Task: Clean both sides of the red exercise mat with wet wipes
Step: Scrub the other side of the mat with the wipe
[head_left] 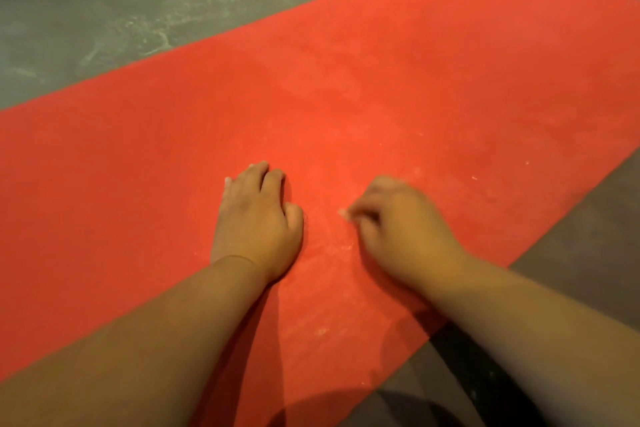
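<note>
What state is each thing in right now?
Red rectangular exercise mat: lying flat on floor, pale smears, white specks.
Grey mottled floor: whitish scuff marks.
Left hand: rests on mat, fingers bent.
Right hand: blurred, fingers curled on mat; grip unclear.

There was one red exercise mat (381, 97), lying on one grey floor (138, 10). Two hands were on it: one left hand (258, 222) and one right hand (398, 222). Several pale specks (474, 178) dotted the mat, too small to count.
</note>
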A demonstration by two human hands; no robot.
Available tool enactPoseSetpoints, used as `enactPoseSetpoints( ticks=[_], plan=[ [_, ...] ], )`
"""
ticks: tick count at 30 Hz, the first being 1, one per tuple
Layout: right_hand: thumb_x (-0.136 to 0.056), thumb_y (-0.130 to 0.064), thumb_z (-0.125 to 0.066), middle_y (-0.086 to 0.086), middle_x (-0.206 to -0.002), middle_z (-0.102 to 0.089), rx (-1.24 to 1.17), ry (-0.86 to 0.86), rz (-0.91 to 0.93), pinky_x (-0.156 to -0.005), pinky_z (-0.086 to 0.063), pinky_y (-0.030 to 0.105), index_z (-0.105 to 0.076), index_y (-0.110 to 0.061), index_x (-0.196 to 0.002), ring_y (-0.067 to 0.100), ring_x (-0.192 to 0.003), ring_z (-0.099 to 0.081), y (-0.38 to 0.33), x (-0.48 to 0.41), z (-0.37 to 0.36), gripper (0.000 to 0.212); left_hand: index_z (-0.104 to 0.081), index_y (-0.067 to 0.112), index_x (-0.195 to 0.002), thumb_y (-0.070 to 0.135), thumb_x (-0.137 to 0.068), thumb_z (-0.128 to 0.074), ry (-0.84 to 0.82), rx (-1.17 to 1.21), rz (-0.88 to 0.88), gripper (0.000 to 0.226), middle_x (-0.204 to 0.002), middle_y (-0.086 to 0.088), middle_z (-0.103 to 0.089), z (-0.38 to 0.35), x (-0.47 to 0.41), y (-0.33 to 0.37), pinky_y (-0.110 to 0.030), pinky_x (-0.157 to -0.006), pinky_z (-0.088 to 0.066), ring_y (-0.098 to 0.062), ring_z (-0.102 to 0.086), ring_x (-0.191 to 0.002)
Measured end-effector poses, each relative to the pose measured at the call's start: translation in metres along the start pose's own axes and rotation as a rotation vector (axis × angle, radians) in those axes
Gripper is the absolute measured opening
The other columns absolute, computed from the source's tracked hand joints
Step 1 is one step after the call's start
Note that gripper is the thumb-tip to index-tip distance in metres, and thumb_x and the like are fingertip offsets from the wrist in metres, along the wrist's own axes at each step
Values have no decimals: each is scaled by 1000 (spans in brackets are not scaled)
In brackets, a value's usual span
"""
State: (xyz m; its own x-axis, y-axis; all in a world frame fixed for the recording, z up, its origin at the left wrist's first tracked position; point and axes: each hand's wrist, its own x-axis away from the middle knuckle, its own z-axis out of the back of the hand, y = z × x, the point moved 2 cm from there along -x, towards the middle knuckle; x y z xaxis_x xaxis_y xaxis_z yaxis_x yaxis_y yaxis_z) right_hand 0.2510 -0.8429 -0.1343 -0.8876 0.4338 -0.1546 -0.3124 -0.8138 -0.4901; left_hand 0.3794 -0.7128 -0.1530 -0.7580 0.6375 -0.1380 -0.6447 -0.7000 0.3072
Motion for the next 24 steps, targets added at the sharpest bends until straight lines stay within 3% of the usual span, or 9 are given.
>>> enactPoseSetpoints(
  ticks=[3,7,9,12,15,18,24],
  plan=[
    [-82,-18,-65,3,-85,-63,-36,-57,89,-75,-47,33,-76,-19,-89,23,-85,-60,2,-1,5,13,-58,11,-126,31,-78,-30,-5,-2,-72,59,-141,-10,-49,2,2,3,-48,-116,-18,-30,-39,-134],
    [-86,-16,-61,15,-101,-66,158,89,-258,-76,-42,32,-75,-15,-99,33,-96,-60,63,-57,25,19,-61,12,-123,34,-74,-24,-14,32,-162,65,-138,-7,-53,-1,2,3,-46,-115,-24,-27,-45,-129],
    [-87,-11,-57,19,-104,-62,227,109,-322,-79,-42,33,-73,-10,-99,35,-96,-58,71,-65,29,21,-62,12,-118,29,-75,-29,-4,39,-160,57,-134,-6,-56,-2,0,3,-47,-113,-29,-27,-48,-125],
    [-87,-11,-54,17,-101,-59,170,133,-282,-84,-41,33,-73,-7,-98,33,-96,-57,41,-48,14,21,-63,11,-113,21,-75,-39,18,76,-146,46,-130,-7,-58,-2,-1,2,-49,-108,-36,-26,-48,-120],
    [-86,-14,-58,10,-98,-62,-15,92,-107,-86,-42,32,-74,-13,-96,27,-94,-59,-6,-13,-9,19,-64,11,-111,26,-74,-33,32,75,-165,50,-127,-8,-59,-2,-2,3,-48,-106,-39,-27,-50,-117],
    [-87,-15,-59,8,-98,-62,-30,13,17,-87,-43,33,-73,-15,-100,26,-95,-58,-15,-4,-8,20,-63,10,-111,28,-74,-31,7,71,-165,53,-128,-9,-59,-1,-1,3,-47,-107,-38,-28,-50,-118],
    [-86,-9,-58,21,-103,-69,190,97,-442,-77,-44,34,-74,-10,-102,36,-97,-61,78,-48,51,23,-64,11,-112,27,-74,-32,19,74,-158,52,-127,-10,-59,-1,-1,3,-45,-107,-37,-28,-49,-117]
  ],
)
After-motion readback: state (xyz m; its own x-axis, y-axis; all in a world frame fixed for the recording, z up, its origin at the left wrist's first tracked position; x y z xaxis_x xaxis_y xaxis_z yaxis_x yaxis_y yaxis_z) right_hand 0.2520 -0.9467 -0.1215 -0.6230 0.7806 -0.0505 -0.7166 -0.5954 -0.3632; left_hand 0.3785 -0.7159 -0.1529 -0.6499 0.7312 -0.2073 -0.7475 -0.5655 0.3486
